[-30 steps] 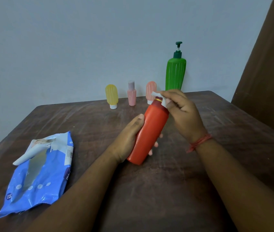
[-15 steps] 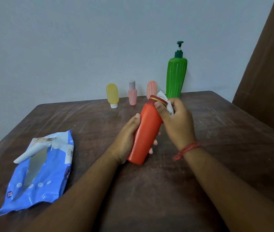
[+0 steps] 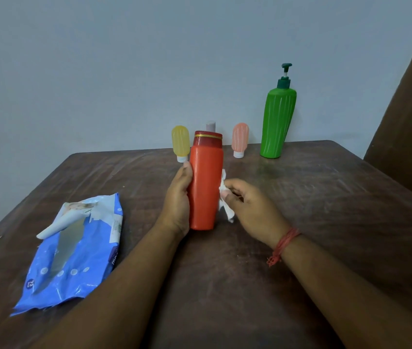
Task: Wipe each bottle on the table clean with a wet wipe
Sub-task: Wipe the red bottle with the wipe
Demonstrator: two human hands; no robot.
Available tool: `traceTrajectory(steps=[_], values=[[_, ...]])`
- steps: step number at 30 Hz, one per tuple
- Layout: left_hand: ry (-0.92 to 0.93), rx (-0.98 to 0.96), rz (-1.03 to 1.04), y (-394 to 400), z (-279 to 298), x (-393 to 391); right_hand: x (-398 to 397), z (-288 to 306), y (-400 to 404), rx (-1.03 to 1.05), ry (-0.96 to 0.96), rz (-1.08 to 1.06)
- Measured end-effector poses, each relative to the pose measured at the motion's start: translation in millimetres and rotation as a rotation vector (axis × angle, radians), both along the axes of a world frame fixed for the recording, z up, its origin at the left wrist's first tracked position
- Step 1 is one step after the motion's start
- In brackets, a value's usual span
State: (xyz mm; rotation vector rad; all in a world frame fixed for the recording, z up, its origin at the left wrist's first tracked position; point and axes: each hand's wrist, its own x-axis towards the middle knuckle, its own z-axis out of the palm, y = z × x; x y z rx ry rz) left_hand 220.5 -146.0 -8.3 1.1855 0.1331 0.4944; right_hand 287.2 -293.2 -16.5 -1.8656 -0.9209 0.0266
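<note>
The red bottle point(image 3: 206, 187) stands upright near the middle of the table point(image 3: 325, 222), its base apparently on the wood. The left hand point(image 3: 178, 197) holds it, its grip wrapped round the side at nine o'clock. The right hand point(image 3: 250, 207) pinches a crumpled wet wipe point(image 3: 225, 200) against the side at three o'clock.

To wipe well, I would keep the left grip firm and low, draw the wipe along the full height, then turn the bottle to reach the hidden back. At twelve o'clock wait a yellow bottle point(image 3: 180, 142), a pink bottle point(image 3: 240, 138) and a green pump bottle point(image 3: 278, 122); the wipes pack point(image 3: 79, 248) lies at eight o'clock.
</note>
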Motion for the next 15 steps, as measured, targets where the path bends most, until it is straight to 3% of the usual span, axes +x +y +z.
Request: traceTrajectory(steps=[7, 15], values=[[-0.087, 0.066, -0.018, 2.6, -2.3, 8.3, 1.8, 7.1, 1.0, 0.104, -0.244, -0.140], [0.014, 0.213, 0.103, 3.0, -1.4, -0.9, 1.4, 1.3, 5.0, -0.009, -0.237, -0.125]])
